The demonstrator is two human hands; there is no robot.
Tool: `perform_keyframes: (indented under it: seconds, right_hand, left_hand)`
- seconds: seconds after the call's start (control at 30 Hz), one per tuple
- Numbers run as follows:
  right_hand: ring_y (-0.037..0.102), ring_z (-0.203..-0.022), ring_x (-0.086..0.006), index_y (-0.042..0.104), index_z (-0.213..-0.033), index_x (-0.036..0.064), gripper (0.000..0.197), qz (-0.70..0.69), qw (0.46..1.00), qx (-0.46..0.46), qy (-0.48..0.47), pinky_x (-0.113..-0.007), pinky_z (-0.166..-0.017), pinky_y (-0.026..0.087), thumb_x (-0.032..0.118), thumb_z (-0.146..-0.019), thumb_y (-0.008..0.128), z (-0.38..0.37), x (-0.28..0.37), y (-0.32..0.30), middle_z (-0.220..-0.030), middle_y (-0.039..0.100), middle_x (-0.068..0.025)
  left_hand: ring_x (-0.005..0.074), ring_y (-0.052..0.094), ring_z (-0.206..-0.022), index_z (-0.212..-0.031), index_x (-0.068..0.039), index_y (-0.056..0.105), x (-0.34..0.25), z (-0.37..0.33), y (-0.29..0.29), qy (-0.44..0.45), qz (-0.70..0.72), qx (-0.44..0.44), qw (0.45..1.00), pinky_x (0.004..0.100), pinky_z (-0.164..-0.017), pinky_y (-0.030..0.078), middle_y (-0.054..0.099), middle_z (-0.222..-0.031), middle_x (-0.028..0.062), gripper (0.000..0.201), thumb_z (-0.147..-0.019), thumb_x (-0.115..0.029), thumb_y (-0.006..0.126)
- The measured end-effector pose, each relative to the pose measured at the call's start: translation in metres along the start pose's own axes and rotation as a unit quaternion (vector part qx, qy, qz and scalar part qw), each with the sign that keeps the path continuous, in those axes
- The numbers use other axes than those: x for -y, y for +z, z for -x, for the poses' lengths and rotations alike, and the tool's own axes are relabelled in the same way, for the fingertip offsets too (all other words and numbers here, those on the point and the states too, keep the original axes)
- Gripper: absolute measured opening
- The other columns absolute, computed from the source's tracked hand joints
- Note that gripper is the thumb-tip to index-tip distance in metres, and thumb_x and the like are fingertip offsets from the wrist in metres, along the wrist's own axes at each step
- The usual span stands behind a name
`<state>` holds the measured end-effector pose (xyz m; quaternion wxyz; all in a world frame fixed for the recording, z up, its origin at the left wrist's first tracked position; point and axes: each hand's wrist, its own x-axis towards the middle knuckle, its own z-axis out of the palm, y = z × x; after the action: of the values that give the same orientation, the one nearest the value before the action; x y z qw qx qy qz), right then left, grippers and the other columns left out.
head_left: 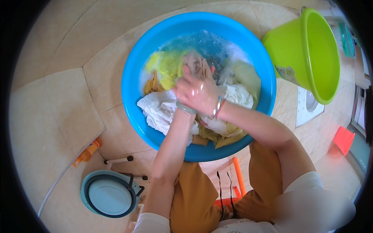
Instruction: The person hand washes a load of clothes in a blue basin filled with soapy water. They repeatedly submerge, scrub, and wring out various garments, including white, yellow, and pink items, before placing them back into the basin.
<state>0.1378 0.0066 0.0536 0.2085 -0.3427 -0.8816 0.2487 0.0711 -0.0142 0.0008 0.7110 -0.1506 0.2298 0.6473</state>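
Blue and wide, the basin (129,83) fills the upper middle of the frame, holding sudsy water (210,42) and clothes. Near its centre, my right hand (202,93) overlaps my left hand (185,82), both bent in against a beige cloth (204,71); overlap and blur mean I cannot tell whether either grips it. Yellow fabric (165,66) lies just up-left of them, white fabric (157,110) down-left. A lime-green bucket (324,46) tilts at upper right; a grey-blue tub (110,196) sits at lower left.
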Motion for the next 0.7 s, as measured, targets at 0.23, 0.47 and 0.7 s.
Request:
perform_keyframes:
  seconds: [0.23,0.47,0.7]
  right_hand:
    - [0.065,-0.079,-0.0389,0.066,-0.084,0.0051,0.025,0.0,0.956,0.016,0.293,-0.048,-0.071,0.052,0.025,-0.087,0.052,-0.063,-0.081,0.014,-0.084,0.066,-0.0189]
    - [0.061,-0.065,-0.0395,0.061,-0.079,0.0028,0.027,-0.08,0.983,0.027,0.164,-0.046,-0.07,0.051,0.024,-0.09,0.05,0.001,-0.008,0.021,-0.072,0.064,-0.0166]
    - [0.064,-0.079,-0.0374,0.065,-0.082,0.0023,0.031,-0.011,0.956,0.025,0.293,-0.046,-0.072,0.052,0.029,-0.089,0.05,-0.047,-0.069,0.032,-0.077,0.065,-0.0205]
  left_hand:
    - [0.0231,0.055,-0.113,-0.13,-0.012,0.048,0.009,0.014,0.016,-0.103,0.044,-0.076,0.991,0.0397,-0.096,0.045,0.057,-0.125,0.0046,0.043,-0.102,-0.04,0.033]
    - [0.0226,0.057,-0.103,-0.121,-0.009,0.051,-0.037,0.014,-0.044,-0.087,-0.041,0.165,0.982,0.0384,-0.088,0.048,0.059,-0.114,0.0053,0.04,-0.101,-0.041,0.036]
    - [0.0247,0.048,-0.121,-0.132,-0.007,0.045,0.0,0.022,0.008,-0.015,-0.043,-0.12,0.992,0.0394,-0.106,0.035,0.051,-0.132,0.0072,0.044,-0.103,-0.036,0.031]
